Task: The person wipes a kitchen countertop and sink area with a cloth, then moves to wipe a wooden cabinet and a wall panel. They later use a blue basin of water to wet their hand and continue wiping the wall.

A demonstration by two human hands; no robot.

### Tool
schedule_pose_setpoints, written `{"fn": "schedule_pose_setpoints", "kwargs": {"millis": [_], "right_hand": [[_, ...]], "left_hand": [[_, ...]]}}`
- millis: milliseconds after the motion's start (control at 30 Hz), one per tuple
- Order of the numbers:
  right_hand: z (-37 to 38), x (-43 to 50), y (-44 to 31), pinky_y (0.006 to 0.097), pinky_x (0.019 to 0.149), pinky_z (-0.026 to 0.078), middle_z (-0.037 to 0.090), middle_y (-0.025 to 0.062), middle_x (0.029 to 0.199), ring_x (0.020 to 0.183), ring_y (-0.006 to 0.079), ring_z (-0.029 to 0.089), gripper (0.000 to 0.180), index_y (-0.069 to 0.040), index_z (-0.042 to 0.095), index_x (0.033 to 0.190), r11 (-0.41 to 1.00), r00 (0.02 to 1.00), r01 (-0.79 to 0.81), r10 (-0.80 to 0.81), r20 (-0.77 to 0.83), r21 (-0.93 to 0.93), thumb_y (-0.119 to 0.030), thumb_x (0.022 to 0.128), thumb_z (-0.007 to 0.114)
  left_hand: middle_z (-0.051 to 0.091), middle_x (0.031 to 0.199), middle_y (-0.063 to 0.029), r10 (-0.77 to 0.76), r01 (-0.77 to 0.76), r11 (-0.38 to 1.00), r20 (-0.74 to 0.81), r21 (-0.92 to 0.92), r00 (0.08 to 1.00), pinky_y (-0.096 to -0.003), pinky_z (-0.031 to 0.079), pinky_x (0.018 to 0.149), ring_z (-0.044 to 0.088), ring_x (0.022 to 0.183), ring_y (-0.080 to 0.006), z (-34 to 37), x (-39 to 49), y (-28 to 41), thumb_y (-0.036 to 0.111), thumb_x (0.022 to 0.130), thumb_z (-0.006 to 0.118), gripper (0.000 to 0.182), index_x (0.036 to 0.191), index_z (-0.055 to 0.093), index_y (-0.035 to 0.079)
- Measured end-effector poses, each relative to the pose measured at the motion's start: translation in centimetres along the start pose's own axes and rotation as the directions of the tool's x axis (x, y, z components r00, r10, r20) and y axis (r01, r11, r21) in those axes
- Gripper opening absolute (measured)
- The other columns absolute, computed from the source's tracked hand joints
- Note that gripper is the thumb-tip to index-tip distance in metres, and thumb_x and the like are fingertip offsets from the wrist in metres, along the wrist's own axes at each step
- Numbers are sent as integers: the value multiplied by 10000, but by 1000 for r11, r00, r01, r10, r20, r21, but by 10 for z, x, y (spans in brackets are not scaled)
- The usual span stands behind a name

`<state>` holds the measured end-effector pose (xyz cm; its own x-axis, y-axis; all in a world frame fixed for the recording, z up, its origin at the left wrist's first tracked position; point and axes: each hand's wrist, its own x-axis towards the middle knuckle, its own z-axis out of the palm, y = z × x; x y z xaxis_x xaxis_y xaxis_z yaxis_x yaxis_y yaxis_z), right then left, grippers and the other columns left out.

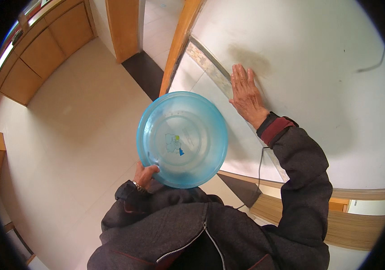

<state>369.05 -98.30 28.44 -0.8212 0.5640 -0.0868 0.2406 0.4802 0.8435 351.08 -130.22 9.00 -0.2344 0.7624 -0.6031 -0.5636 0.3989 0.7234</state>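
Note:
My left hand point(146, 174) grips the near left rim of a round, translucent blue plastic basin point(182, 140), its thumb over the edge. The basin has a printed cartoon figure on its bottom, and I see nothing else inside it. To the right of the basin, my right hand point(244, 91) is extended with its fingers together, back of the hand up, holding nothing. It lies against or just over the white wall point(300, 81), below a brownish smudge point(249, 57); whether the palm touches is hidden.
A wooden door frame point(179, 50) and a dark threshold strip point(143, 72) lie ahead. Wooden cabinets point(49, 50) line the far left. A thin dark cable point(261, 165) hangs beneath my right forearm, near a wood-patterned band point(354, 229). Pale tiled floor point(87, 118) spreads to the left.

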Motion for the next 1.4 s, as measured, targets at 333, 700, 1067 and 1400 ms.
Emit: {"fn": "schedule_pose_setpoints", "kwargs": {"millis": [333,700,1067,1400], "right_hand": [[-6,3,11,587,1154,208,378,228,1511,1425,363,320,696,18,418,1441,992,991,17,-33,-129,-124,-395,896,547],[-20,-35,13,599,1141,205,446,259,1448,1377,393,389,491,37,484,1381,982,997,54,-42,-72,179,-164,933,475],[-64,-79,117,261,548,490,599,50,701,571,119,566,432,17,411,1336,-66,427,232,903,-41,971,-56,934,555],[-70,-68,136,244,564,514,605,62,736,573,110,568,434,23,390,1338,0,436,157,897,-69,988,-57,937,536]], "left_hand": [[598,932,-148,39,-38,999,-24,29,999,-386,532,667,608,809,-279,1,-1,-1,63,667,593,478,1116,516,-82],[607,1050,-194,40,-37,998,52,-49,998,-474,561,756,629,920,-355,-1,-2,1,-19,662,587,566,1217,481,-59],[653,967,-153,108,-104,993,82,-55,991,-394,558,689,659,821,-295,-1,-3,-1,-23,672,601,476,1143,547,-69],[630,1030,-179,58,-59,998,100,4,993,-438,564,765,642,901,-326,-4,-2,-1,24,684,592,555,1220,492,-81]]}}
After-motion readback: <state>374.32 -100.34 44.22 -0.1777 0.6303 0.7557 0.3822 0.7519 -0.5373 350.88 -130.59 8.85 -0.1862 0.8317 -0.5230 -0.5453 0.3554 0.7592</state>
